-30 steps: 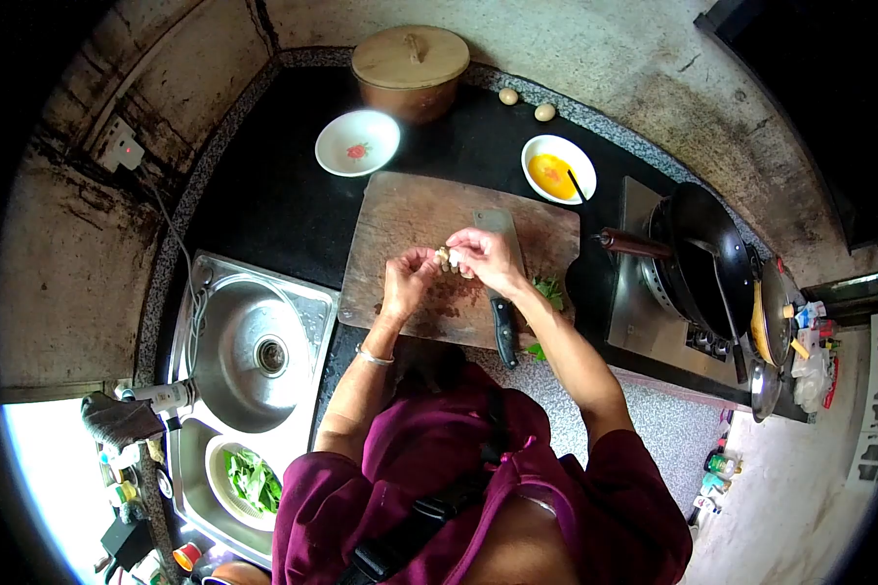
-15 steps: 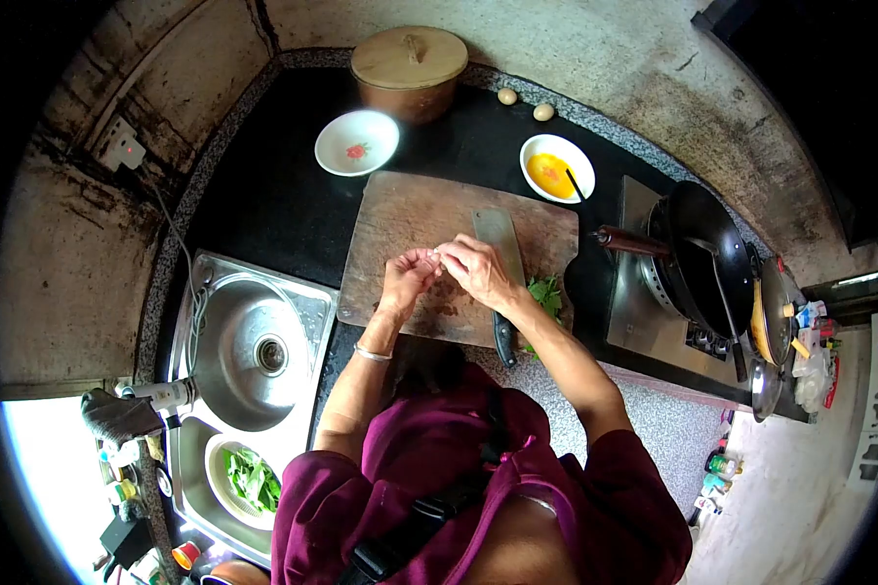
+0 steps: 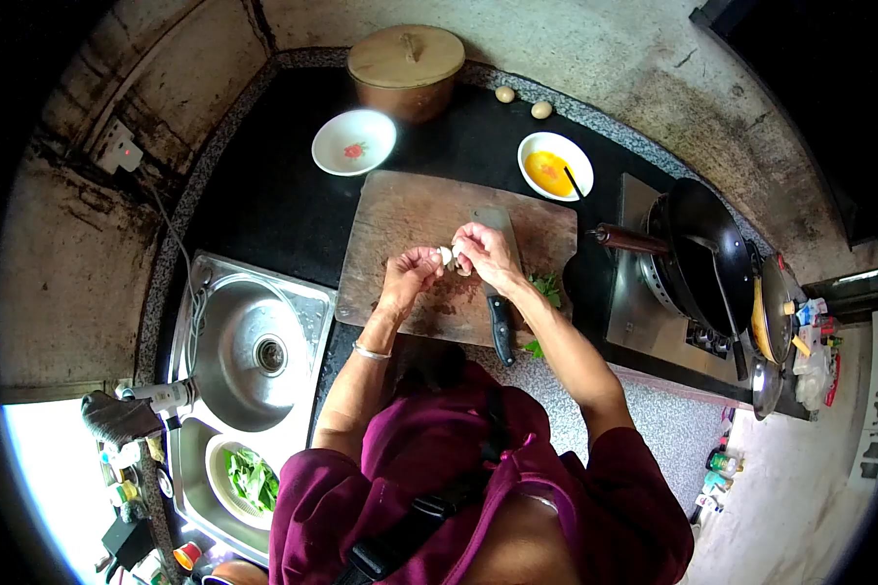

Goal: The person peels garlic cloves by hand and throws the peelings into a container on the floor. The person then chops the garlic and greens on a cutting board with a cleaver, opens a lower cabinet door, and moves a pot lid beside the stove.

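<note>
Both my hands are over the wooden cutting board (image 3: 390,224). My left hand (image 3: 413,275) pinches a garlic clove (image 3: 446,254), small and whitish, between thumb and fingertips. Right against it, my right hand (image 3: 487,253) has its fingers closed on another pale bit that looks like part of the garlic. Under my right hand and wrist lies a cleaver (image 3: 499,330), its blade partly hidden and its black handle toward me. Green leaves (image 3: 546,288) lie on the board beside my right forearm.
Beyond the board stand a white bowl (image 3: 376,146), a bowl of beaten egg (image 3: 544,172) with a dark stick, a lidded pot (image 3: 400,97) and two eggs (image 3: 504,95). A wok (image 3: 698,263) sits right on the stove. The sink (image 3: 244,322) is left, with greens in a colander (image 3: 220,483).
My right hand has shifted slightly up and to the right, opening a small gap from my left. White garlic now shows between my fingertips.
</note>
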The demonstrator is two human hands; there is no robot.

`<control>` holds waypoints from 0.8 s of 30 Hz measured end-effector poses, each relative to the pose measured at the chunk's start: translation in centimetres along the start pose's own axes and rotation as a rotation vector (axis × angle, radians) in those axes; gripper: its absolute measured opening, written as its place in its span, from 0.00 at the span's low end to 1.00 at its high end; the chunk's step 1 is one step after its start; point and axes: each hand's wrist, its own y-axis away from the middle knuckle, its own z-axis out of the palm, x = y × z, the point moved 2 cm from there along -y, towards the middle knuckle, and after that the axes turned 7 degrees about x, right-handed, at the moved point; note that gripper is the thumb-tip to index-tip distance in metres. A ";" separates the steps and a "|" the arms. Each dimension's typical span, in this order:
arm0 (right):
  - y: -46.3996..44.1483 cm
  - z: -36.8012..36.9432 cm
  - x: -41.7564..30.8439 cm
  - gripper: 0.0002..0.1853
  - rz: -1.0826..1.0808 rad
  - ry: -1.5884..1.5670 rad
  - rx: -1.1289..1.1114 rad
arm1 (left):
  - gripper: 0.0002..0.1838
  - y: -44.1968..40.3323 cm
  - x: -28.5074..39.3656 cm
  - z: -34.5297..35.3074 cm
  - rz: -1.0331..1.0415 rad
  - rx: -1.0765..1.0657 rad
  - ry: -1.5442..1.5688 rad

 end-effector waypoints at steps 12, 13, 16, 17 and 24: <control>-0.1 -0.5 -2.1 0.05 -0.128 0.253 -0.270 | 0.07 -0.2 0.5 -0.2 0.025 -0.112 -0.140; -0.2 -0.4 -2.5 0.04 -0.083 0.260 -0.330 | 0.07 -0.2 0.6 -0.2 0.024 -0.111 -0.140; -0.4 -0.2 -2.6 0.02 -0.037 0.266 -0.410 | 0.07 -0.1 0.6 -0.2 0.032 -0.120 -0.130; -0.5 -0.2 -2.7 0.03 -0.036 0.267 -0.431 | 0.07 -0.2 0.5 -0.3 0.034 -0.135 -0.139; -1.1 0.4 -2.2 0.03 -0.037 0.256 -0.486 | 0.07 -0.7 0.2 -1.0 0.052 -0.167 -0.165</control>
